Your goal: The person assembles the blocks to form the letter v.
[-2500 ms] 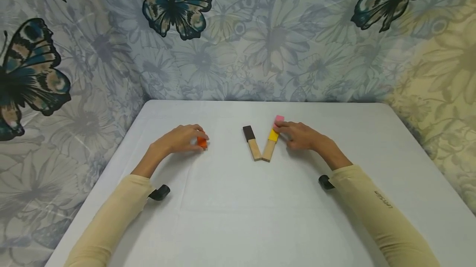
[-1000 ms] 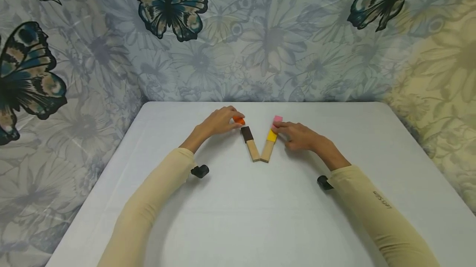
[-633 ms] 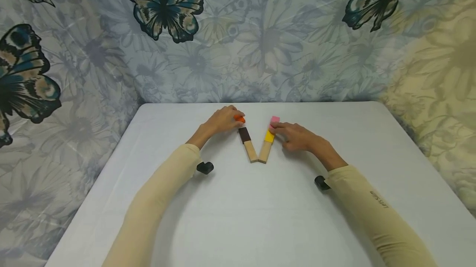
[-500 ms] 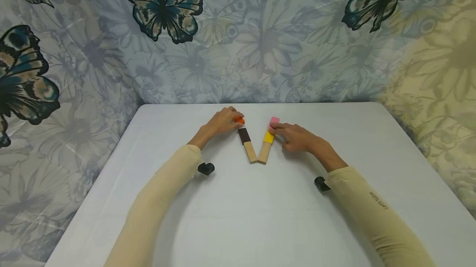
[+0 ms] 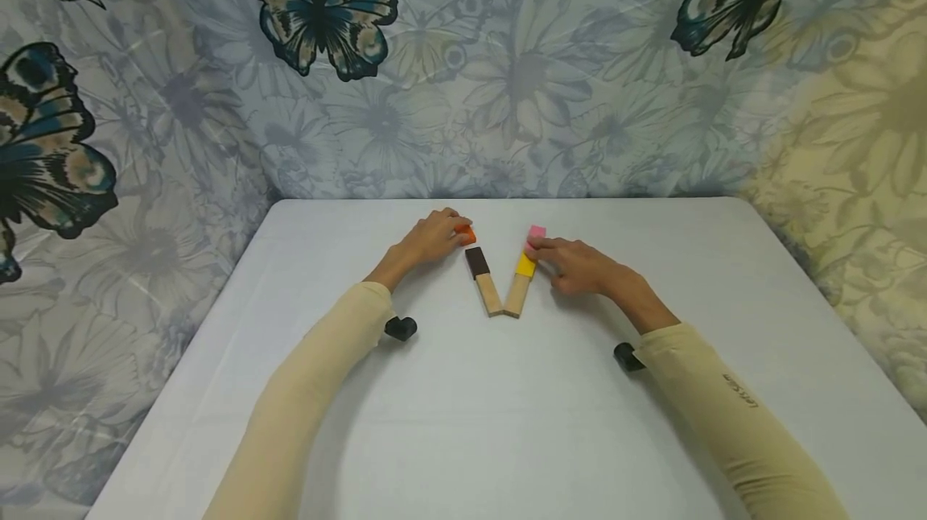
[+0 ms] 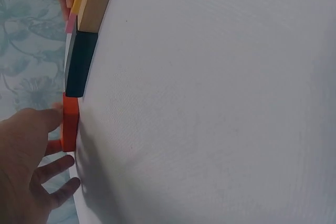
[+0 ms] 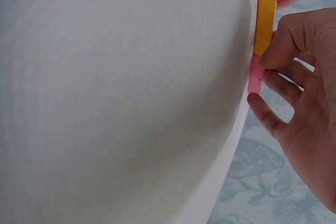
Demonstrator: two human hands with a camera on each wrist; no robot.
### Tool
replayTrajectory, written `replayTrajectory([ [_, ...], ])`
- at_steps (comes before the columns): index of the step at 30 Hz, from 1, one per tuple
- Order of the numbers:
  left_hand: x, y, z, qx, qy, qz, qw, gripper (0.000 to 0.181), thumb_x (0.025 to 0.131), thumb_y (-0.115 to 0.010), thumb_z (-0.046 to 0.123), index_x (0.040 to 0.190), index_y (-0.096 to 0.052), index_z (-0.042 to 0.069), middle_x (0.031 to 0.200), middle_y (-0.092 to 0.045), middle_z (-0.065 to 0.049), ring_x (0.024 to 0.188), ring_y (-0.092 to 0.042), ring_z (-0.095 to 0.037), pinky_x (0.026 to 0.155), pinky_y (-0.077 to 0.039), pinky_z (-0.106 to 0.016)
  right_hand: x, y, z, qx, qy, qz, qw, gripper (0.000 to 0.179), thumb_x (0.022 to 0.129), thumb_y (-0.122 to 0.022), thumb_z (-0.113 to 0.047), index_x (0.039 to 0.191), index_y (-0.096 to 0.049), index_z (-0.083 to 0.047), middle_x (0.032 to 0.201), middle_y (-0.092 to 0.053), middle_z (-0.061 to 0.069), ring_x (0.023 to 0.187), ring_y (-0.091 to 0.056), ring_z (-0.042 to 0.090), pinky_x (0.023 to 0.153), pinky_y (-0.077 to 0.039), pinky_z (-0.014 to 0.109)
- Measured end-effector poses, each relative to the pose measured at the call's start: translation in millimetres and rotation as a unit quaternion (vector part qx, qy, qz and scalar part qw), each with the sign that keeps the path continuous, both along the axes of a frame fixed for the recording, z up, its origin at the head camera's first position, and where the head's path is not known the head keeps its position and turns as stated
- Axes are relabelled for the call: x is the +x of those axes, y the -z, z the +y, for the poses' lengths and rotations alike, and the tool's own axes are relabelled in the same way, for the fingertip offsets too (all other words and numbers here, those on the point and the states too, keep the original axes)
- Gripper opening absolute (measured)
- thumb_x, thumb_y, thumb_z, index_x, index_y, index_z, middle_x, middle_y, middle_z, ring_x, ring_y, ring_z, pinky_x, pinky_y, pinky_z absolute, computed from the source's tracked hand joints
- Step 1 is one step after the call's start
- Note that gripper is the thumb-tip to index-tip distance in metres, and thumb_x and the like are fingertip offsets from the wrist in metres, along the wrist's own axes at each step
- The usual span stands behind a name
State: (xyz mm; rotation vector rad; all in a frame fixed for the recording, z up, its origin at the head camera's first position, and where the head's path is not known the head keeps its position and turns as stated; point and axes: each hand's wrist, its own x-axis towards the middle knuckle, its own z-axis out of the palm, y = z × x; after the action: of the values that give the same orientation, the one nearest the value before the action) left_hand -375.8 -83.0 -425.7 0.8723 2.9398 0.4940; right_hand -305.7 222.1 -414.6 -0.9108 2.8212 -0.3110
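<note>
My left hand (image 5: pixel 430 237) pinches an orange block (image 5: pixel 467 235) between thumb and fingers, just past the far end of a dark block (image 5: pixel 477 262). In the left wrist view the orange block (image 6: pixel 70 123) stands end to end with the dark block (image 6: pixel 82 65). A plain wooden block (image 5: pixel 489 295) continues that line toward me. It meets a second wooden block (image 5: pixel 517 296) at the point of a V. Up the right arm of the V follow a yellow block (image 5: pixel 525 266) and a pink block (image 7: pixel 255 75). My right hand (image 5: pixel 582 269) pinches the pink block, partly covering it.
The blocks lie on a white-covered table (image 5: pixel 463 423) near its far side. Behind stands a patterned cloth (image 5: pixel 536 125) with butterflies and flowers. Dark wrist devices stick out below the left sleeve (image 5: pixel 319 375) and the right sleeve (image 5: pixel 717 391).
My left hand has carried the orange block from the left of the table, rightward and away from me, to the dark block's far end. My right hand has stayed at the pink block.
</note>
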Motion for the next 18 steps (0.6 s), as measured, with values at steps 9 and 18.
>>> replayTrajectory([
  [9, 5.5, -3.9, 0.1, 0.018, 0.035, -0.031, 0.9988, 0.039, 0.108, -0.059, 0.027, 0.144, -0.064, 0.012, 0.148, -0.059, -0.016, 0.136, -0.056, -0.038, 0.113, -0.048, -0.059, -0.5, 1.0, 0.9, 0.003, 0.002, -0.005, 1.0000, 0.069, 0.085, -0.058, 0.001, 0.154, -0.050, -0.003, 0.167, -0.040, 0.017, 0.151, -0.043, 0.045, 0.120, -0.040, 0.062],
  [18, 9.8, -5.1, 2.5, 0.010, 0.027, -0.031, 0.9991, 0.038, 0.109, -0.057, 0.026, 0.144, -0.064, 0.014, 0.149, -0.058, -0.014, 0.136, -0.056, -0.035, 0.113, -0.048, -0.059, -1.3, -0.3, -0.3, 0.001, -0.003, -0.005, 1.0000, 0.069, 0.086, -0.058, 0.000, 0.154, -0.050, -0.003, 0.168, -0.040, 0.018, 0.151, -0.042, 0.045, 0.120, -0.040, 0.063],
])
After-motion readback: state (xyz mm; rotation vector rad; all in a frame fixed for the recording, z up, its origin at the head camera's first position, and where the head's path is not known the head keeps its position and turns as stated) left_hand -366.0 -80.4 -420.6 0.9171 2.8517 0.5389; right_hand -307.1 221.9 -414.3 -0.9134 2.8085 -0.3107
